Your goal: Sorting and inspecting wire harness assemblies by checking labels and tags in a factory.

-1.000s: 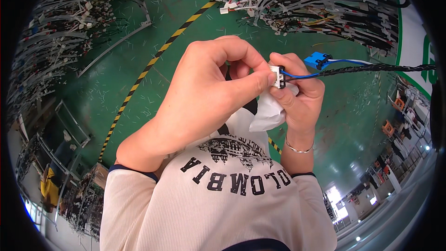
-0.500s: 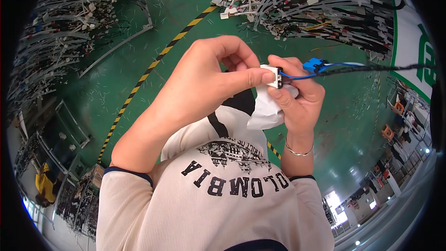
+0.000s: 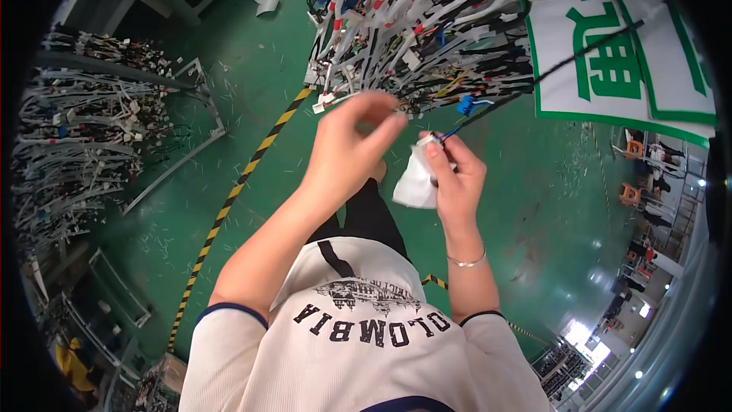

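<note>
White cloth (image 3: 415, 181) sits bunched in my right hand (image 3: 456, 183), whose fingers are clamped on it and on a small connector (image 3: 432, 140) at the end of a black cable (image 3: 534, 80); I judge the cloth is kept there to cushion the grip. My left hand (image 3: 347, 149) hovers just beside, thumb and forefinger pinched together on nothing I can make out. Both are raised above the green floor (image 3: 290, 206). Beyond, a rack (image 3: 427, 23) holds a dense tangle of wire harnesses, and another rack (image 3: 76, 137) stands at left

White-green sign (image 3: 625, 53), top right
</note>
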Available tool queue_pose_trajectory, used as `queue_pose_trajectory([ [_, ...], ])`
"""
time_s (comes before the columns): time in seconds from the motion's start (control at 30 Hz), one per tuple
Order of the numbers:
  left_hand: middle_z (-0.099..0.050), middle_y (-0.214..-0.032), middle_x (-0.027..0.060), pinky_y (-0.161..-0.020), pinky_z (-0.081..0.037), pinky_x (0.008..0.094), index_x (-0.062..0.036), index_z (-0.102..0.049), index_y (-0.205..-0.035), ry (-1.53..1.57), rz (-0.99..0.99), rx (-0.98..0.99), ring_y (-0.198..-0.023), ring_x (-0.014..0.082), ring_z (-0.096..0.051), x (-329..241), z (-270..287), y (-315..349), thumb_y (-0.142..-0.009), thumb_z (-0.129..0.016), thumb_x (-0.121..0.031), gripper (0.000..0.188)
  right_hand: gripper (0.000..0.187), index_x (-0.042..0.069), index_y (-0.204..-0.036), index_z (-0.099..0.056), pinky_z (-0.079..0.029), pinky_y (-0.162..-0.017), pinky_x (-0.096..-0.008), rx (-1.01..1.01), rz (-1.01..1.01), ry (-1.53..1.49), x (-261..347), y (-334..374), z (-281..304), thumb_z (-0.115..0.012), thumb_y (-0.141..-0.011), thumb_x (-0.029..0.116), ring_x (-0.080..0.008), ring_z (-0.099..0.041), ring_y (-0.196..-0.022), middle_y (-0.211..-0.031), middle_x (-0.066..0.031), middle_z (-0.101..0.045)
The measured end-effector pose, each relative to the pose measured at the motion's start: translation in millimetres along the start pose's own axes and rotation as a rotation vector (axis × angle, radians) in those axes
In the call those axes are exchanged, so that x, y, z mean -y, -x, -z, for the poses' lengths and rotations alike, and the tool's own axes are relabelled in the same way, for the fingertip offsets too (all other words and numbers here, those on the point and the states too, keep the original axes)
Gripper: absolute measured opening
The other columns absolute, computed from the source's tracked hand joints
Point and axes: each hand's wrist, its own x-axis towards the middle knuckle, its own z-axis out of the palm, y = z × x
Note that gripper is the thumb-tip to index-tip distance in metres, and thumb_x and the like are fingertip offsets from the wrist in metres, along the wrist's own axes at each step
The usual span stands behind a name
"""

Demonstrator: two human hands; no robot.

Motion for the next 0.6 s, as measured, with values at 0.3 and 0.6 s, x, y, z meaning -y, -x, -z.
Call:
queue_pose_trajectory([
  [0.3, -0.062, -0.088, 0.013, -0.064, -0.054, 0.0391, -0.001, -0.061, -0.1, -0.467, -0.492, -0.457, -0.073, 0.0328, -0.066, 35.0, -33.7, -67.1, -0.082, -0.07, -0.009, 0.021, 0.041, 0.001, -0.119, -0.061, -0.049, -0.069, -0.0237, -0.143, -0.31, -0.149, -22.3, -9.6, 10.1, -0.056, -0.1, 0.036, -0.0101, -0.06, -0.081, -0.095, -0.0059, -0.064],
  [0.6, -0.069, -0.09, 0.0095, -0.069, -0.054, 0.0262, 0.0036, -0.061, -0.103, 0.501, 0.097, 0.04, -0.08, 0.0142, -0.068, -13.7, 25.1, 7.5, -0.086, -0.071, 0.001, 0.02, 0.029, -0.004, -0.109, -0.058, -0.049, -0.084, -0.0266, 0.417, -0.183, -0.537, 39.2, 4.9, -13.2, -0.063, -0.083, 0.009, -0.0159, -0.059, -0.103, -0.139, -0.0173, -0.047],
])
